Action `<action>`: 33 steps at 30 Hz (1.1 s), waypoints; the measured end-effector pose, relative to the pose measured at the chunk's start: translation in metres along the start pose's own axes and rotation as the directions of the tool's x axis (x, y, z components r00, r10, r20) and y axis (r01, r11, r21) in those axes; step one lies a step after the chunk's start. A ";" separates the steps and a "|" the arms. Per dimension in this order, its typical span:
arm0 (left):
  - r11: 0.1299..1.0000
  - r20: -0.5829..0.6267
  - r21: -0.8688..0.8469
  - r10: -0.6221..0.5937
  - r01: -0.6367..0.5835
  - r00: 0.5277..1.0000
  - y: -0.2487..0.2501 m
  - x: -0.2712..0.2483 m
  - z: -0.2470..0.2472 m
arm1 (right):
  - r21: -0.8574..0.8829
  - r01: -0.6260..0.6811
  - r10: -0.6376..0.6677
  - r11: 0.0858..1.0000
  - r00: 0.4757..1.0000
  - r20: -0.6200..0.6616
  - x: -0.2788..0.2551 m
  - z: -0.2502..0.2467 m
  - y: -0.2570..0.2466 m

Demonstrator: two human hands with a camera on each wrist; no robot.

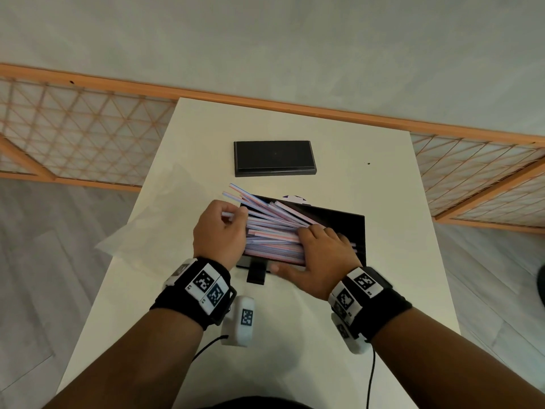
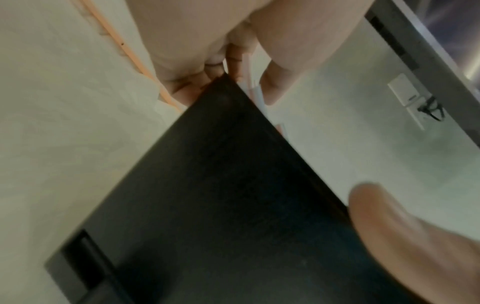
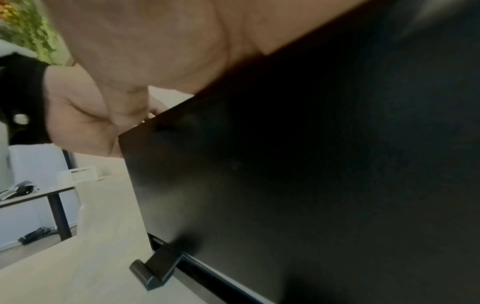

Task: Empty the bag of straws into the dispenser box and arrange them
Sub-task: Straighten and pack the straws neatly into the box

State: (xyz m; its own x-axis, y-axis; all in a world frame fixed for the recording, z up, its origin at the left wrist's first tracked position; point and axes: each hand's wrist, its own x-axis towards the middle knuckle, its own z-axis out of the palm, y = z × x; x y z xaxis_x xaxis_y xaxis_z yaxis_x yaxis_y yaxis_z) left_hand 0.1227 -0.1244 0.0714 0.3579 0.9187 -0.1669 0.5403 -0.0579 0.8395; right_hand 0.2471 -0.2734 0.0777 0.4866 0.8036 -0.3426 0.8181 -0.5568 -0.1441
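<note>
The black dispenser box [image 1: 358, 231] stands open on the white table [image 1: 398, 290], holding a loose pile of pink-and-blue striped straws [image 1: 271, 231]. Several fan out over its far left corner. My left hand [image 1: 228, 219] is at the box's left end and pinches the end of one straw [image 1: 227, 214]; the left wrist view shows its curled fingers [image 2: 233, 59] above the box wall [image 2: 221, 205]. My right hand [image 1: 321, 252] lies over the pile's right part, fingers bent down onto the straws, thumb [image 1: 283, 268] along the front wall [image 3: 311, 185].
The box's black lid [image 1: 274, 157] lies flat farther back on the table. The clear plastic bag [image 1: 153, 222] lies crumpled at the table's left edge. A small black tab [image 1: 256, 276] sticks out of the box's front at the bottom. A wooden lattice rail [image 1: 88, 128] runs behind.
</note>
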 end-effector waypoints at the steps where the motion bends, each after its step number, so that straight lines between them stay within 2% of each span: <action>1: 0.999 0.000 0.027 0.029 -0.029 1.000 0.001 0.000 0.000 | -0.015 0.009 -0.009 1.000 1.000 0.010 -0.001 0.000 0.001; 5: 0.988 0.011 0.094 0.119 -0.120 0.993 0.004 -0.004 -0.002 | -0.012 0.022 -0.022 1.000 1.000 -0.001 -0.002 -0.001 0.001; 9: 0.938 0.149 0.173 0.277 -0.301 0.949 0.007 -0.012 -0.003 | 0.082 0.035 -0.033 0.996 0.999 -0.025 0.004 0.001 0.001; 12: 0.917 0.212 0.195 0.306 -0.347 0.928 0.010 -0.013 -0.010 | 0.069 0.031 -0.032 0.997 0.999 0.010 0.010 -0.002 -0.002; 15: 0.939 0.222 0.147 0.274 -0.310 0.936 0.013 -0.008 -0.020 | 0.036 0.010 -0.011 0.999 1.000 0.017 0.015 -0.006 -0.007; 19: 0.965 0.305 0.109 0.196 -0.238 0.932 0.005 0.004 -0.024 | -0.057 0.015 -0.014 0.998 1.000 0.011 0.019 -0.009 -0.013; 22: 0.961 0.200 0.123 0.221 -0.248 0.955 -0.003 0.003 -0.018 | -0.061 0.013 -0.010 0.998 0.999 0.052 0.020 -0.009 -0.017; 23: 0.971 0.180 0.102 0.196 -0.216 0.964 -0.002 -0.001 -0.015 | -0.054 0.008 -0.006 0.998 0.999 0.051 0.019 -0.008 -0.018; 26: 0.993 0.205 0.092 0.052 -0.072 0.977 0.003 -0.012 -0.004 | -0.052 0.024 -0.023 0.998 1.000 0.017 0.016 -0.008 -0.019; 30: 0.986 0.188 0.159 0.009 -0.040 0.982 0.000 -0.016 0.007 | -0.093 0.038 -0.040 0.995 0.999 -0.023 0.011 -0.008 -0.019; 33: 0.999 0.200 0.047 -0.035 0.026 0.979 -0.001 -0.014 0.011 | -0.091 -0.013 0.012 0.996 1.000 -0.011 0.008 -0.004 -0.020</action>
State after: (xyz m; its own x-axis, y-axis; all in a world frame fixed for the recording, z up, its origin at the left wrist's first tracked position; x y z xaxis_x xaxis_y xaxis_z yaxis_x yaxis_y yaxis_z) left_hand 0.1254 -0.1411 0.0670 0.4839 0.8235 -0.2961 0.5845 -0.0523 0.8097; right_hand 0.2355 -0.2549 0.0817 0.4993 0.7993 -0.3345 0.8364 -0.5454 -0.0548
